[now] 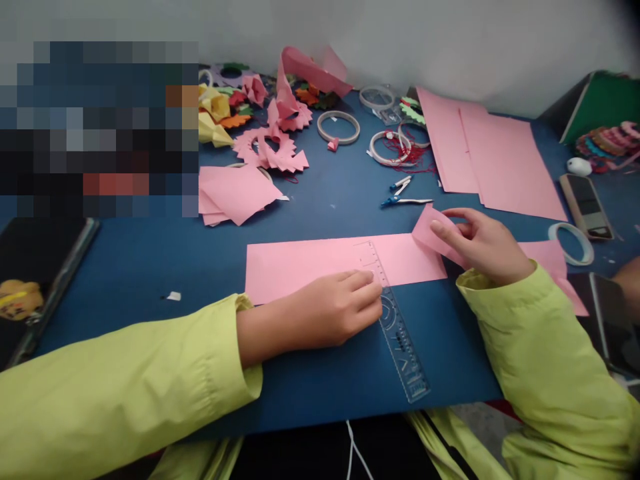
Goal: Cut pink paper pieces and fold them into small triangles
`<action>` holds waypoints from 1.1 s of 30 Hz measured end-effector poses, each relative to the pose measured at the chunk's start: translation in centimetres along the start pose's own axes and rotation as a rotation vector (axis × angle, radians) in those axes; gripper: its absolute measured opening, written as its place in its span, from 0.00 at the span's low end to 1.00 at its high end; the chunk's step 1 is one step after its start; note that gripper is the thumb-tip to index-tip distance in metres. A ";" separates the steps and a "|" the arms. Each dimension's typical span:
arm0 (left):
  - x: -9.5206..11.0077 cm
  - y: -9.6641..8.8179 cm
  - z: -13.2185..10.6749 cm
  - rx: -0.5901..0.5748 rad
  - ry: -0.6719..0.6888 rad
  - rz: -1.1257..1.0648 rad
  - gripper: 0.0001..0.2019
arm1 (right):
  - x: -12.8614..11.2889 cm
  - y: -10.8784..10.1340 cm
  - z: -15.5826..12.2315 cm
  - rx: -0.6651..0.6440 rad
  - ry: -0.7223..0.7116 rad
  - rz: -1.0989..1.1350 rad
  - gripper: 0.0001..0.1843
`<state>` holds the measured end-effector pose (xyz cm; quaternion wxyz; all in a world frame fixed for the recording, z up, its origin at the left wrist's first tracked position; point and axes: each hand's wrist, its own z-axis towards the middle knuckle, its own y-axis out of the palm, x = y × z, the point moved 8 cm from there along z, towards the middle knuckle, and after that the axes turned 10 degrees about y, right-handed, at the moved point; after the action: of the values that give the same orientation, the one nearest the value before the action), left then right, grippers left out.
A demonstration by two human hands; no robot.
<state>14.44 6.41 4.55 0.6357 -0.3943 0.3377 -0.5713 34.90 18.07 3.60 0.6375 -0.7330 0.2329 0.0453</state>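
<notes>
A long strip of pink paper [300, 263] lies flat on the blue table in front of me. Across it, at a slant, sits a clear plastic ruler [403, 347] whose lower end reaches toward the table's near edge. My left hand [345, 307] presses on the ruler's left edge over the strip, fingers curled and together. Between thumb and fingers, my right hand [485, 247] grips a small piece of pink paper [433, 230], raised above the strip's right end. I cannot tell whether that piece is joined to the strip.
Beyond the strip lie a compass [403, 193], tape rolls [339, 127], cut pink squares [240, 190] and folded paper shapes [273, 150]. Large pink sheets [515, 167], a phone [586, 207] and another tape roll [571, 244] are at right. Another person's hand [627, 287] shows at the right edge.
</notes>
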 end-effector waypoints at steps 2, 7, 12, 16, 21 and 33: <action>-0.1 0.0 0.0 0.006 -0.004 -0.005 0.12 | 0.1 0.4 0.2 -0.017 0.006 -0.060 0.40; -0.4 0.2 0.0 -0.016 -0.015 -0.041 0.11 | -1.1 0.8 0.3 -0.023 -0.095 -0.025 0.36; -0.4 0.2 0.1 -0.028 -0.016 -0.048 0.13 | -2.1 0.4 -0.1 -0.040 -0.113 0.246 0.20; -0.5 0.2 0.1 -0.032 -0.019 -0.036 0.13 | -1.9 0.5 -0.2 -0.071 -0.064 0.388 0.20; -0.6 -0.7 0.2 0.014 -0.115 0.039 0.12 | -1.8 1.4 0.0 -0.126 -0.063 0.551 0.18; 1.9 -0.5 -1.9 -0.335 -0.750 0.357 0.44 | -6.3 2.6 -1.2 0.076 -0.314 0.330 0.18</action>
<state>12.75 4.32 4.13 0.7301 -0.6074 0.2344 -0.2075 28.01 18.51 3.71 0.6772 -0.6442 0.2491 0.2537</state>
